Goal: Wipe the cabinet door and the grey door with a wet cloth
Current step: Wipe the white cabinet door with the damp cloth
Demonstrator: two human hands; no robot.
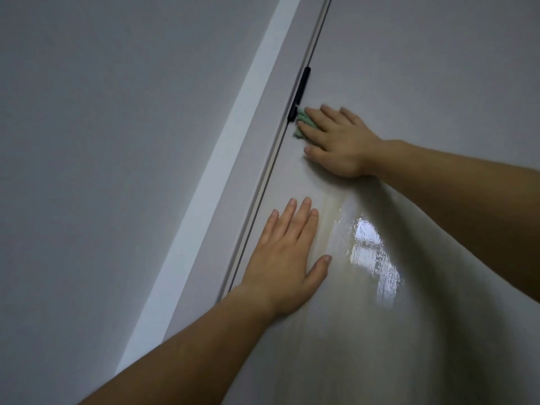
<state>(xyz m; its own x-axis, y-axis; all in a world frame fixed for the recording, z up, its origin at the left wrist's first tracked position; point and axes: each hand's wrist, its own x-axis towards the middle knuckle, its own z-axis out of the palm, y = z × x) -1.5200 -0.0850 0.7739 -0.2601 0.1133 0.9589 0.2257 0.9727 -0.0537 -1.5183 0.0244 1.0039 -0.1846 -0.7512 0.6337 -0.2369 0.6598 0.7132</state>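
Observation:
A pale grey door [423, 68] fills the right half of the view, tilted by the camera angle. My right hand [336, 141] lies flat on it with straight fingers, pressing a small green cloth [301, 124] against the door beside a black hinge [299, 95]. Most of the cloth is hidden under the fingers. My left hand [287, 258] rests flat on the door lower down, fingers spread, close to the door's left edge. A wet, glossy patch [371, 252] shines on the door between my two arms.
A grey door frame [254, 171] runs diagonally along the door's left edge, with a lighter strip [216, 171] beside it. A plain grey wall [102, 141] fills the left half of the view.

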